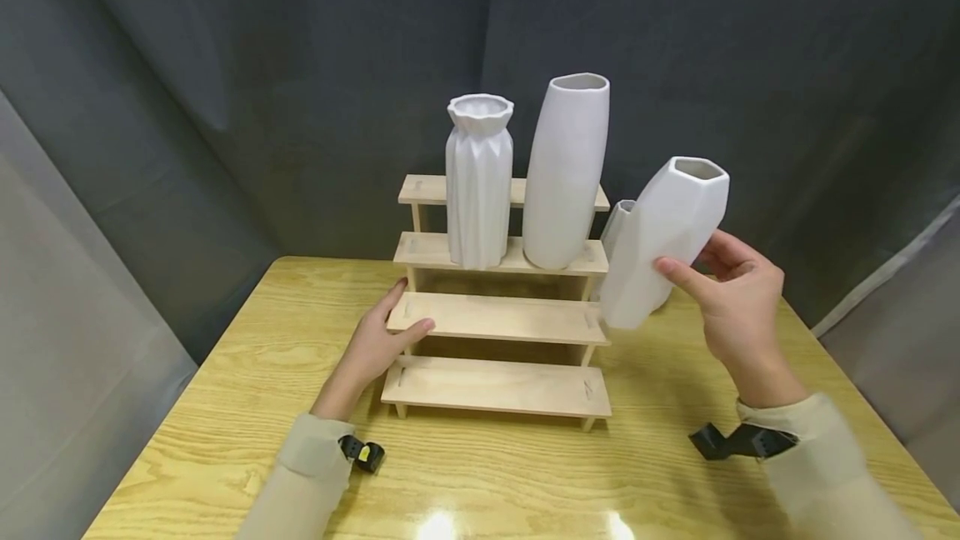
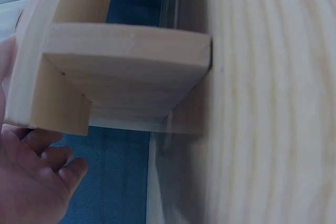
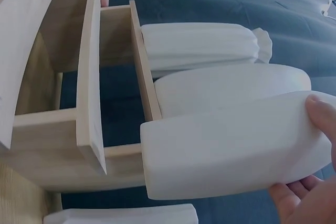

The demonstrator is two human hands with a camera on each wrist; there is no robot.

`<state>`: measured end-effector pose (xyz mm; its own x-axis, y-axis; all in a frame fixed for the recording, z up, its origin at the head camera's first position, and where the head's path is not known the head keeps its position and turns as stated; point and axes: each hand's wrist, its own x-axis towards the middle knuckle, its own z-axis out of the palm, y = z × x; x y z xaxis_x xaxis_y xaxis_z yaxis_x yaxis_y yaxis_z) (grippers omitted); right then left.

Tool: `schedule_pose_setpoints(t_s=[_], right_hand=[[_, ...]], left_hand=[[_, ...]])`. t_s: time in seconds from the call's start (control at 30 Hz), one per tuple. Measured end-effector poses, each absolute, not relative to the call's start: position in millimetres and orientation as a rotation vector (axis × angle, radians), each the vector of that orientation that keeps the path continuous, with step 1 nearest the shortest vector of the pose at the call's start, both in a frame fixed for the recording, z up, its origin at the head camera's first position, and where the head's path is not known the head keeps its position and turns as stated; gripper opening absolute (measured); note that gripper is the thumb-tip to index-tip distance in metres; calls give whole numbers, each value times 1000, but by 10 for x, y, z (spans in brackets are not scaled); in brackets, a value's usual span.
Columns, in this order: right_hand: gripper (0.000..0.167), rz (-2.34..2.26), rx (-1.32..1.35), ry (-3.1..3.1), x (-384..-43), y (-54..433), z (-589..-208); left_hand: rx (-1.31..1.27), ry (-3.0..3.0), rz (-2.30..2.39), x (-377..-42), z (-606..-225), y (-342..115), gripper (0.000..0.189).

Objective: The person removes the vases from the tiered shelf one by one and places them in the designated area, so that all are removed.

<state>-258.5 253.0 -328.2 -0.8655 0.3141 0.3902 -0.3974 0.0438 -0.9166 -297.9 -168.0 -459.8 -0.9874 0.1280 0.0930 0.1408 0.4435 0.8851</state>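
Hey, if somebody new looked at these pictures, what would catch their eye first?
Probably the faceted white vase, tilted in the right hand by the right side of the stepped wooden stand. Next, the pleated vase and tall smooth vase, both white, standing on its second step from the top. The left hand grips the stand's left end, lower down.

Smooth vases (image 1: 652, 236), matt wooden rack (image 1: 495, 319); glossy wood-grained table (image 1: 225, 407)
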Motion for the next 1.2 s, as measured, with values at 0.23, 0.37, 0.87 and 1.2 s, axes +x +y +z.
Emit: schedule_pose_setpoints(t_s=[0.23, 0.37, 0.87, 1.2], right_hand=[[55, 1885, 43, -1798, -2604, 2625, -3253], [56, 1889, 16, -1790, -2614, 2666, -3252], [60, 1917, -98, -1805, -2754, 2801, -3441], [64, 1794, -186, -1973, -2875, 2778, -3612]], left_hand=[[-242, -2646, -1642, -2974, -4596, -1682, 99], [-242, -2645, -1635, -2976, -4599, -1683, 100], [-265, -2645, -1633, -2990, -4611, -1673, 100], [-256, -2643, -1638, -2978, -4603, -1673, 98]])
